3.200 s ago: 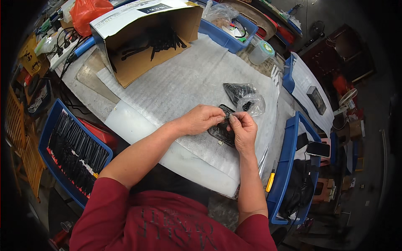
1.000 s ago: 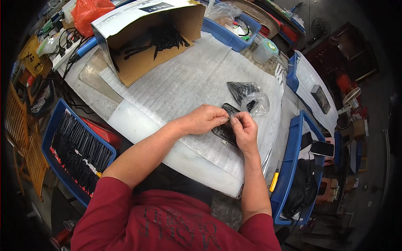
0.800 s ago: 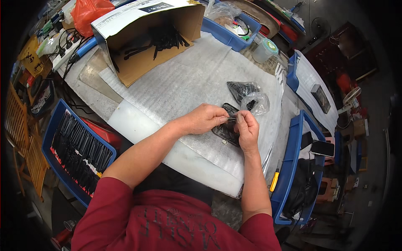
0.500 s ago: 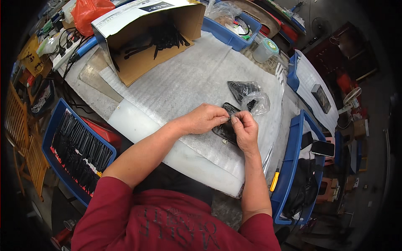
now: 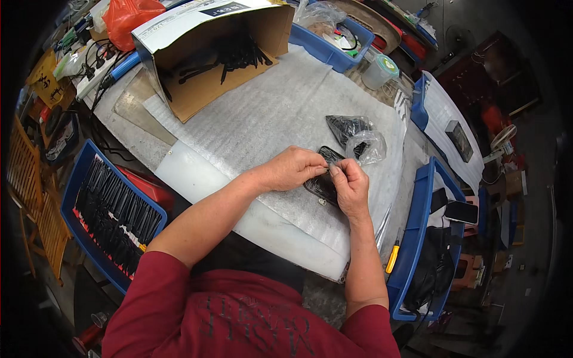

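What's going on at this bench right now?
A person's left hand and right hand are close together over what looks like a black tray. Anything between the fingertips is too small to make out. Just beyond lies a clear bag with dark contents; a box of black pieces stands farther left.

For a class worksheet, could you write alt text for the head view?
A person's left hand and right hand hold fingertips close together over a dark item on a pale sheet. Beyond are a dark-filled clear bag and an open box of black pieces.
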`<state>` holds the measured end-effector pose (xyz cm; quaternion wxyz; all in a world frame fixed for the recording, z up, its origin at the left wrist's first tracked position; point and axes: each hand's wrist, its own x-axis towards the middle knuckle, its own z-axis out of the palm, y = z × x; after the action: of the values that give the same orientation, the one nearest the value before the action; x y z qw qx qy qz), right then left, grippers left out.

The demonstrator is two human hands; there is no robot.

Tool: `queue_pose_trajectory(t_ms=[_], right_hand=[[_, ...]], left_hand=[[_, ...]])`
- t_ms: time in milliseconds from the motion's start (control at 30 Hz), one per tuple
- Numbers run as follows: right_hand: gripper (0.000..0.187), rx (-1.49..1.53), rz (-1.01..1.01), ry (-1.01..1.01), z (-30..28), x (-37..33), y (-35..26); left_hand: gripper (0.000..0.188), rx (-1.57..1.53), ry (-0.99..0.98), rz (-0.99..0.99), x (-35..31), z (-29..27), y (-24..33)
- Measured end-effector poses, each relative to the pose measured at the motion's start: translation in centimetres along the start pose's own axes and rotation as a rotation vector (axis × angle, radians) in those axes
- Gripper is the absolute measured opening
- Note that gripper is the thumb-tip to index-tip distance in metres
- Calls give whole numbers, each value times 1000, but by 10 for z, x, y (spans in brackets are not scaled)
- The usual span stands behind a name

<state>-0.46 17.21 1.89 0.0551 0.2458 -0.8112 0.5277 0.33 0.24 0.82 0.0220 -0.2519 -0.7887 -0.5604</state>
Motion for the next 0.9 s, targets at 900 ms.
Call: queue_pose_trajectory(t_ms=[900], right_hand=[[13, 41, 35, 52, 4, 1, -2]], left_hand=[[12, 198, 176, 181, 1, 10, -4]])
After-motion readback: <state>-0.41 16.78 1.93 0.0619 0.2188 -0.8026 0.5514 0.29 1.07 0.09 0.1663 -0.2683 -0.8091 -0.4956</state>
